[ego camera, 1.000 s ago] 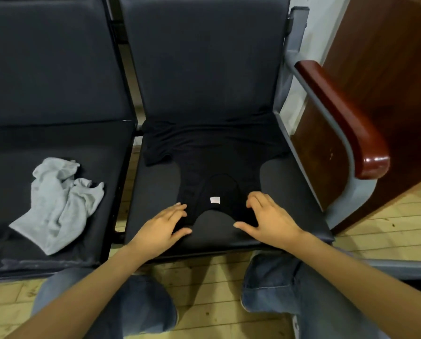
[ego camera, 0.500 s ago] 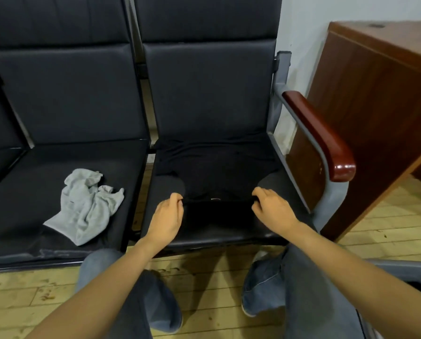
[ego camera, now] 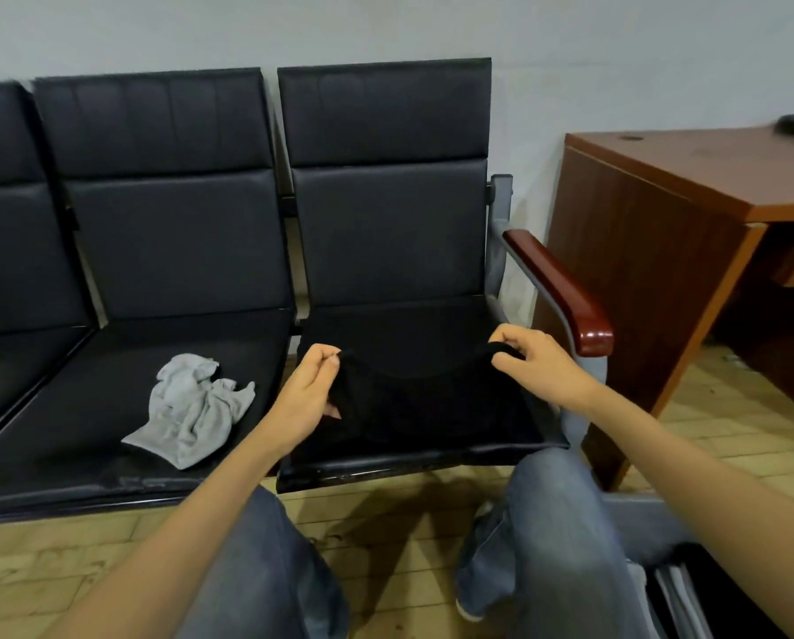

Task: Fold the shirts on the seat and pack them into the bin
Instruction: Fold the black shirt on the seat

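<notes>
Above the seat [ego camera: 413, 461], left hand [ego camera: 309, 394], right hand [ego camera: 538, 362] now lift the shirt [ego camera: 422, 389].

I'm getting soft, flat indoor light here, a bit dim, seemingly from overhead. The black fabric shirt [ego camera: 422, 394] all but melts into the seat of the black padded bench [ego camera: 169, 242]; I can barely pick out its folds. One hard glint sits on the tip of the glossy red-brown wooden armrest [ego camera: 594, 336]. Diffuse shadows pool on the yellowish tiled floor [ego camera: 385, 514] below the bench's front edge. Wide-angle bending stretches the corners, and the far right edge looks soft.
</notes>
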A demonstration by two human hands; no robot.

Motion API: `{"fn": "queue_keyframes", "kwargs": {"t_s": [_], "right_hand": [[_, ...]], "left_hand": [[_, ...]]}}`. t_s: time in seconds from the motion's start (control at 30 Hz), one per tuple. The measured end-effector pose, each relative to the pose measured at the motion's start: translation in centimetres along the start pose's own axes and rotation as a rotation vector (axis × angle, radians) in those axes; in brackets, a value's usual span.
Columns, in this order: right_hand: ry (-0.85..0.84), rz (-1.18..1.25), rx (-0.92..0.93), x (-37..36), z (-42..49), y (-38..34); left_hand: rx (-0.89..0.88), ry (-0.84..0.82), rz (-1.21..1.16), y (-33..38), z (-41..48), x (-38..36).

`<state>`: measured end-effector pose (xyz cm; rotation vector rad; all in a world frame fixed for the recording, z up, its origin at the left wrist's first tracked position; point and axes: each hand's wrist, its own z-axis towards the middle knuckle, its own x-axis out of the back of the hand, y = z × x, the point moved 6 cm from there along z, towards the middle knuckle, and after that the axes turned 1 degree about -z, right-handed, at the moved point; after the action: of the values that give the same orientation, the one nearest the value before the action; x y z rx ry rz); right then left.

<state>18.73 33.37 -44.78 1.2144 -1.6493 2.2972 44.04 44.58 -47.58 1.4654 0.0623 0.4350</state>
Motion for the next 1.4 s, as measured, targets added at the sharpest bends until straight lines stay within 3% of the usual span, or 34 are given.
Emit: {"fn": "queue_keyframes", "kwargs": {"t_s": [0.13, 0.27, 0.5, 0.63, 0.83, 0.93, 1.07, 1.17, 1.23, 1.4], "right_hand": [[-0.002, 0.076, -0.008, 0.7, 0.1, -0.1], [0.047, 0.050, -0.087, 1.0, 3.1, 0.9], [0.122, 0.133, -0.214, 0.0, 15.9, 4.1], [0.123, 0.138, -0.288, -2.0, 24.6, 7.7], [0.046, -0.001, -0.399, -7.9, 33.0, 17.2], [0.054, -0.148, -0.434, -9.8, 34.5, 20.3], [0.083, -0.247, -0.432, -11.5, 34.5, 22.7], [0.159, -0.287, -0.327, -11.2, 33.2, 21.5], [0.177, -0.302, -0.245, -10.9, 31.0, 19.9], [0.023, -0.488, 0.012, -13.8, 20.5, 16.3]], "left_hand": [[0.000, -0.037, -0.004, 0.8, -0.1, 0.3], [0.029, -0.022, 0.148, 0.0, 2.9, 1.1], [0.142, 0.159, 0.197, -3.5, 15.3, 3.6], [0.222, 0.196, 0.212, -7.8, 23.8, 3.9], [0.340, 0.166, 0.420, -18.0, 32.8, 2.3], [0.293, 0.140, 0.617, -21.4, 35.2, 1.9], [0.177, 0.171, 0.837, -23.4, 35.0, 1.4], [0.003, 0.211, 0.862, -22.0, 31.8, 0.6], [-0.044, 0.131, 0.864, -20.8, 28.5, -0.6], [0.046, -0.146, 1.015, -19.3, 18.3, -4.4]]}}
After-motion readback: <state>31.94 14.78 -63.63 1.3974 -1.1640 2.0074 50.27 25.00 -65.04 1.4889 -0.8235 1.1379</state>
